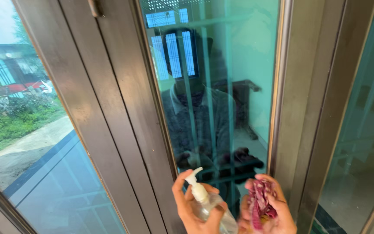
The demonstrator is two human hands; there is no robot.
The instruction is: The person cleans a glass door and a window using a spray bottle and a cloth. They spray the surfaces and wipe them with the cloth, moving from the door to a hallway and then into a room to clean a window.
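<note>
Your left hand (195, 212) grips clear pump bottle (208, 206); right hand (269, 212) clutches crumpled red cloth (260, 203), near tinted glass pane (213, 86). Step: applying cleaner. Next needs nozzle aimed at glass.

Glossy glass pane (213, 86), clear plastic bottle (211, 208), crumpled cloth (260, 203).

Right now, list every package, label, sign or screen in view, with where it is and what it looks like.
Pump bottle: the only package, bottom centre, held in the left hand; clear plastic body, white pump head, no label visible.
Labels, signs, screens: none in view; only tinted window glass in brown frames.
Crumpled pink-red cloth: no package, bunched in the right hand.
</note>
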